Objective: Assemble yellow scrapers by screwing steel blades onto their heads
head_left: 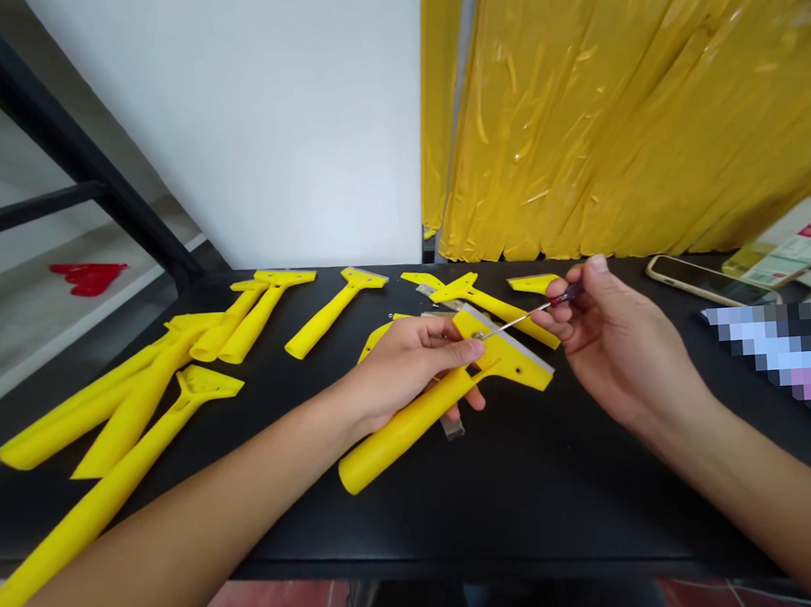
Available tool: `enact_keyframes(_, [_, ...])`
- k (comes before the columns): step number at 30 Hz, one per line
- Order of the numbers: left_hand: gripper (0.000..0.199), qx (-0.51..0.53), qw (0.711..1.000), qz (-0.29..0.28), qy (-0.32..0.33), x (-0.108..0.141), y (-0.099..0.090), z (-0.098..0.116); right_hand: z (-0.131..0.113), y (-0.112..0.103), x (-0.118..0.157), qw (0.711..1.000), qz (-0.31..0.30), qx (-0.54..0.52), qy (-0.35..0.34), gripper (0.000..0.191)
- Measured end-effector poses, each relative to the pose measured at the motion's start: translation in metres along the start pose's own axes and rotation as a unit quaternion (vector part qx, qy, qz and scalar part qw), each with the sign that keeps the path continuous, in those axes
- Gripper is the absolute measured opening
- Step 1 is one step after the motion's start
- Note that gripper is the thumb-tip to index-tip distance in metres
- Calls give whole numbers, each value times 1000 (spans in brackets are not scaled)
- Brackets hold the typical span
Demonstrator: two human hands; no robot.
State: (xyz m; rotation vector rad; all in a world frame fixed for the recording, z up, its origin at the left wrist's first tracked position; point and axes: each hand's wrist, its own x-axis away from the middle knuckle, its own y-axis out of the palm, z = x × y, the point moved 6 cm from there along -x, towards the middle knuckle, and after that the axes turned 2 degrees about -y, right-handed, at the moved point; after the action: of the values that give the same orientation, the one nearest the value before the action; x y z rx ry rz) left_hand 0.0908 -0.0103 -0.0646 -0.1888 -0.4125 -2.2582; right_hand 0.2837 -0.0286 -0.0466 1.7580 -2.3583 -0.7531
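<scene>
My left hand (423, 362) is closed around the neck of a yellow scraper (413, 422) with a hollow round handle and a wide head with a metal blade along its edge. Its thumb presses near a screw hole on the head. Between the fingers and thumb of my right hand (614, 336) is a screwdriver (526, 314) with a dark red handle. The tip of its thin shaft meets the scraper head beside my left thumb. Under and behind my left hand lie small metal pieces and yellow scraper parts, partly hidden.
Several yellow scrapers (142, 384) lie on the black table (307, 493) at the left, more behind my hands (456, 287). A phone (710, 280) and a white box (797, 243) are at the right. A red piece (91, 277) rests on the left shelf. Yellow plastic sheeting (633, 106) hangs behind.
</scene>
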Motion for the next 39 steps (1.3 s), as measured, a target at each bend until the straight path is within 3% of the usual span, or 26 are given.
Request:
enact_keyframes(12, [20, 28, 997, 68, -22, -6, -15, -3, 20, -8, -10, 998, 3, 20, 66, 27])
enact_keyframes(25, [13, 74, 996, 29, -43, -9, -12, -6, 12, 0, -5, 998, -22, 28, 44, 20])
enact_keyframes(39, [14, 39, 997, 43, -52, -7, -11, -6, 17, 5, -3, 997, -61, 23, 46, 21])
